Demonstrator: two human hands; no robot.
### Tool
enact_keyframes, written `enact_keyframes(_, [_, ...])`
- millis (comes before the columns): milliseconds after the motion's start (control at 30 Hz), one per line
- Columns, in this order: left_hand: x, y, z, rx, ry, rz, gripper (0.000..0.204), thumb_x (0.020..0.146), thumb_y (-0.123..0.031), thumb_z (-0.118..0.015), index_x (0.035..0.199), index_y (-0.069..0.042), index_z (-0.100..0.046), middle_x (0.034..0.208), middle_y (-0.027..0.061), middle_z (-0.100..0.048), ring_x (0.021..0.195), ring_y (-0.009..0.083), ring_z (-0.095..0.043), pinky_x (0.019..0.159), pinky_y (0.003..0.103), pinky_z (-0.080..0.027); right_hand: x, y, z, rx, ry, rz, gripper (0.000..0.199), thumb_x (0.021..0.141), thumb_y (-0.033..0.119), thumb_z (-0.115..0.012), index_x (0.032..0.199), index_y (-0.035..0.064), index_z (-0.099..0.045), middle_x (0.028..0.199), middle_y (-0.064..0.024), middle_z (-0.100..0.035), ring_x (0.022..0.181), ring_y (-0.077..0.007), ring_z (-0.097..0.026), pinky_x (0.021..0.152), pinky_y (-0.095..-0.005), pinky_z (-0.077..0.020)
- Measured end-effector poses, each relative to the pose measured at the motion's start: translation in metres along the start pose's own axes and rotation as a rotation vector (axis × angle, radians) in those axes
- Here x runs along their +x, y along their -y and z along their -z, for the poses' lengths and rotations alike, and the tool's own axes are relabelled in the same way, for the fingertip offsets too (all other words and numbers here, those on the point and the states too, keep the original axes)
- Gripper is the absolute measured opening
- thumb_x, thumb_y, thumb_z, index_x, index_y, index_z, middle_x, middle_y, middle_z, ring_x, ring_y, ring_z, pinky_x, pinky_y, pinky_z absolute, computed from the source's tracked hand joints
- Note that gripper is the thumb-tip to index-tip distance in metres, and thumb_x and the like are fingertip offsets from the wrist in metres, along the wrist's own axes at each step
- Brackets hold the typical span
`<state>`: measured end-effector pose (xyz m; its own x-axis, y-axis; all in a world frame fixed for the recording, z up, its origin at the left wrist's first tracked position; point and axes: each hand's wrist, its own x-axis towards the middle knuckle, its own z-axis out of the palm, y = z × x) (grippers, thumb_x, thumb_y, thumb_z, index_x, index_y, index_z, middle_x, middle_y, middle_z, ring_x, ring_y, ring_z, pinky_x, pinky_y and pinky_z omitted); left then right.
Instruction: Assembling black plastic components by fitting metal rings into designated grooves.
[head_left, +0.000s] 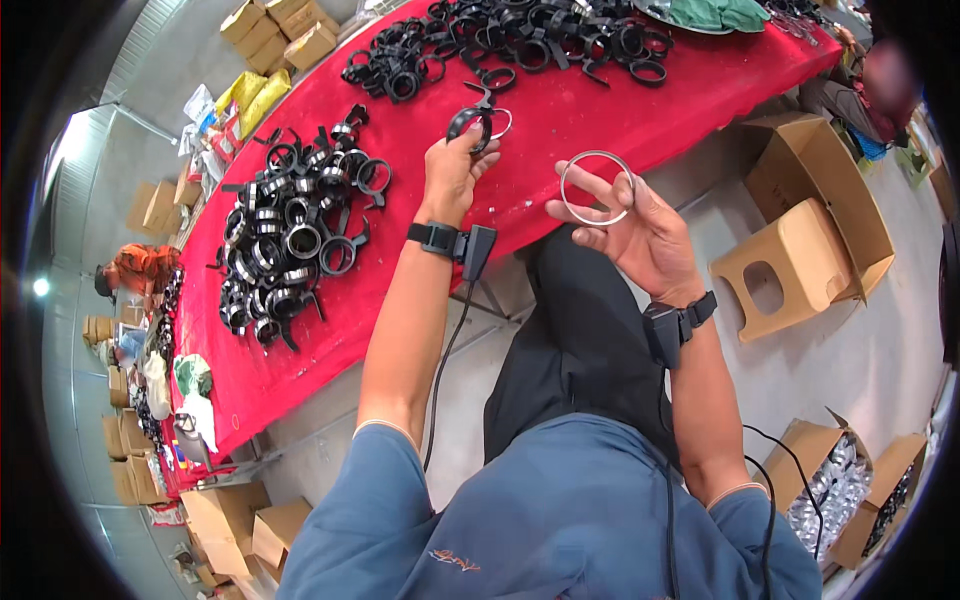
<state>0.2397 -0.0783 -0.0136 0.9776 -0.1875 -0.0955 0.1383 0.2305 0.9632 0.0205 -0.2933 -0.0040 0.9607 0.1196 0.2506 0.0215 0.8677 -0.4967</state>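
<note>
My left hand [455, 175] is raised over the red-covered table, its fingers closed on a black ring clamp [467, 125] with a tab sticking up from it. A thin pale ring [505, 124] shows just beside that clamp; whether my fingers hold it too, I cannot tell. Nearer to me, past the table's edge, my right hand [648, 240] pinches a thin silver metal ring [597, 154] between thumb and fingers, with other fingers spread behind it. One heap of black ring clamps [290, 235] lies left of my left hand; another heap of them [520, 38] stretches along the far side.
The red-covered table [420, 255] curves around my front and left. A brown stool-like piece [790, 262] stands by an open cardboard box [845, 190] at right. Boxes with shiny parts [830, 490] sit lower right. Another person [145, 270] in orange is far left; someone else sits upper right.
</note>
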Motion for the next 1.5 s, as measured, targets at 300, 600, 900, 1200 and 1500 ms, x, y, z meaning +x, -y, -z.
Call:
enact_keyframes(300, [-0.105, -0.005, 0.029, -0.287, 0.248, 0.128, 0.067, 0.112, -0.065, -0.044, 0.072, -0.012, -0.055, 0.099, 0.0202, -0.075, 0.082, 0.0243, -0.072, 0.071, 0.038, -0.063, -0.024, -0.031, -0.003, 0.063, -0.019, -0.084, 0.033, 0.113, 0.038, -0.055, 0.111, 0.0069, -0.065, 0.163, -0.0327, -0.045, 0.145, -0.0385, -0.052, 0.103, -0.0418, -0.0544])
enact_keyframes(600, [-0.071, 0.042, 0.065, 0.525, -0.008, -0.338, 0.053, 0.118, -0.039, -0.045, 0.09, 0.001, -0.065, 0.094, 0.0142, -0.073, 0.086, 0.0198, -0.073, 0.073, 0.032, -0.06, 0.012, -0.072, 0.009, 0.119, -0.243, -0.088, 0.043, 0.113, 0.037, -0.056, 0.143, 0.0068, -0.055, 0.135, -0.0205, -0.066, 0.126, -0.0321, -0.065, 0.108, -0.0506, -0.0537])
enact_keyframes(900, [-0.013, 0.014, 0.086, 0.006, -0.128, -0.401, 0.045, 0.118, -0.029, -0.046, 0.097, 0.004, -0.068, 0.106, 0.0176, -0.072, 0.095, 0.0277, -0.077, 0.086, 0.04, -0.066, 0.033, -0.113, 0.014, 0.12, -0.291, -0.103, 0.05, 0.112, 0.05, -0.056, 0.14, 0.0079, -0.056, 0.118, -0.0137, -0.071, 0.112, -0.0276, -0.068, 0.105, -0.0489, -0.0547])
enact_keyframes(1200, [-0.111, -0.036, 0.084, 1.717, 0.121, -0.392, 0.055, 0.102, -0.051, -0.068, 0.14, -0.012, -0.071, 0.122, 0.0288, -0.068, 0.116, 0.0427, -0.069, 0.099, 0.049, -0.056, 0.003, -0.089, 0.025, 0.293, -0.159, -0.184, 0.055, 0.103, 0.022, -0.069, 0.152, 0.006, -0.05, 0.145, -0.0262, -0.058, 0.142, -0.0427, -0.055, 0.109, -0.05, -0.0577])
enact_keyframes(1500, [-0.074, -0.02, 0.08, 1.756, -0.088, -0.09, 0.094, 0.096, -0.083, -0.053, 0.116, 0.006, -0.075, 0.104, 0.0349, -0.076, 0.106, 0.0506, -0.074, 0.09, 0.055, -0.06, -0.005, -0.087, 0.015, 0.281, -0.174, -0.203, 0.047, 0.104, 0.027, -0.071, 0.144, 0.0073, -0.055, 0.147, -0.0282, -0.057, 0.144, -0.0453, -0.053, 0.114, -0.0563, -0.0531])
